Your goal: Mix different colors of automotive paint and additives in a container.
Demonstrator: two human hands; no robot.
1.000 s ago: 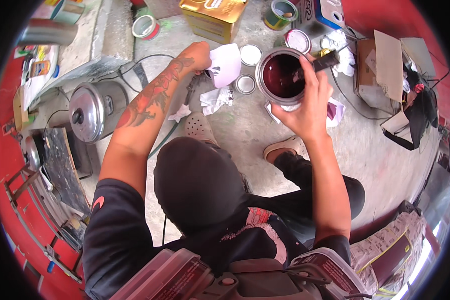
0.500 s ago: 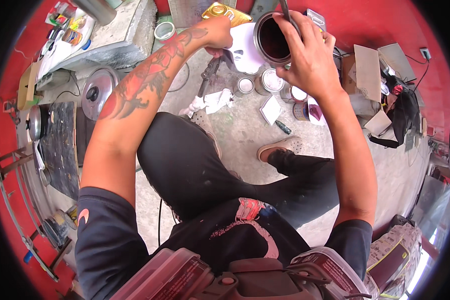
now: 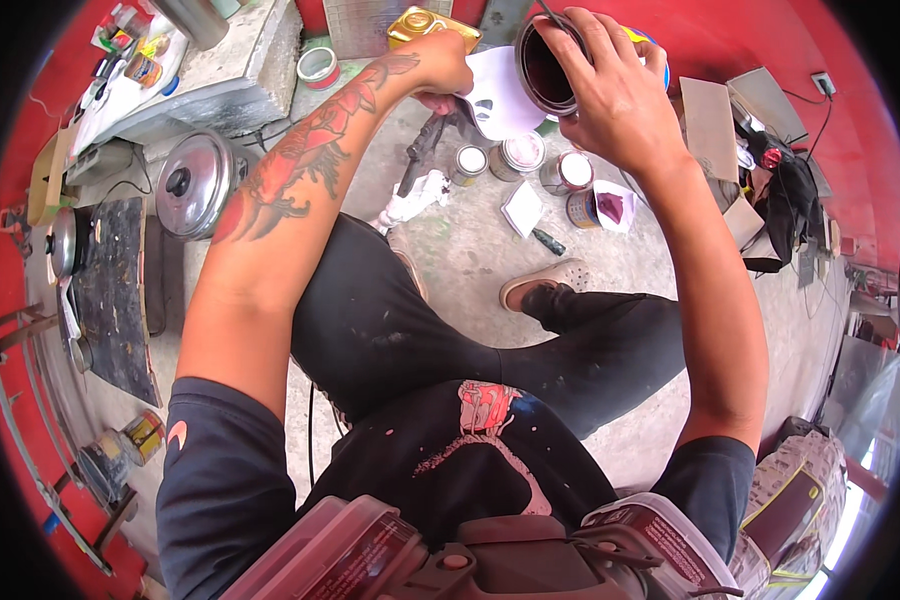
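My right hand (image 3: 615, 95) is wrapped over a metal can (image 3: 532, 98) with a dark inside, tipped to the left; a yellow and blue outer side shows beyond my fingers. A thin dark stick (image 3: 550, 14) stands in its mouth beneath my fingers. My left hand (image 3: 445, 72) is closed at the left edge of a white paper sheet (image 3: 505, 90) with dark marks. The can's rim is over or against the sheet's right side; I cannot tell if they touch. Below my left hand is a dark handled tool (image 3: 425, 145), partly hidden.
Several open paint cans (image 3: 518, 155) stand on the concrete floor beside a white square pad (image 3: 522, 209) and a white rag (image 3: 418, 198). A golden tin (image 3: 425, 22) is behind my left hand. Left are a lidded pot (image 3: 192, 185) and concrete block (image 3: 260, 75); right, cardboard boxes (image 3: 710, 130).
My view has shifted, so the floor things sit further left and higher. The can in my right hand has tipped more to the left, baring its coloured side. My left hand keeps its closed hold.
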